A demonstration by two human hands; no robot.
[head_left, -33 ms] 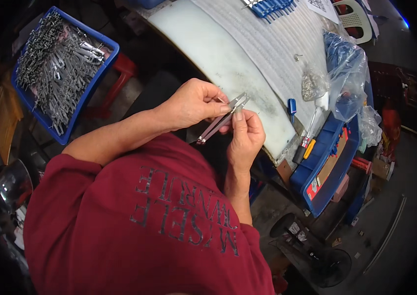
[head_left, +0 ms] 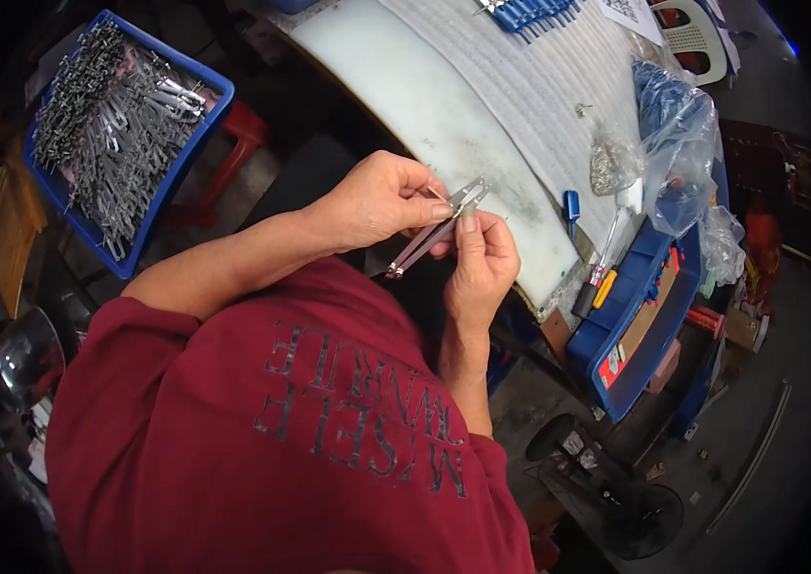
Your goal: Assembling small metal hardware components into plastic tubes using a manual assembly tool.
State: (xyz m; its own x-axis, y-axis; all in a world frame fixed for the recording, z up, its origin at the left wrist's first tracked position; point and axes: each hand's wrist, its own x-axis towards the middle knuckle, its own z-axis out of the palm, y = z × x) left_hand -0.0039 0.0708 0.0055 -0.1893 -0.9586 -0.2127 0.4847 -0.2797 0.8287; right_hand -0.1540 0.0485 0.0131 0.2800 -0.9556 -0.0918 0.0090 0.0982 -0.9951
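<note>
Just past the table's near edge, both my hands hold a slim silver metal piece with two narrow legs, shaped like a pair of compasses. My left hand pinches it between thumb and fingers near its upper part. From the other side, my right hand grips it with the thumb on top. One end of the piece sticks out beyond my thumbs over the white table top, and the other slants down toward my shirt. My fingers hide part of its middle.
At the left stands a blue bin heaped with similar metal pieces. The white table carries a foam sheet, blue-handled items, a blue cap-like piece, a bag of small metal parts and screwdrivers. A blue tray adjoins its right edge.
</note>
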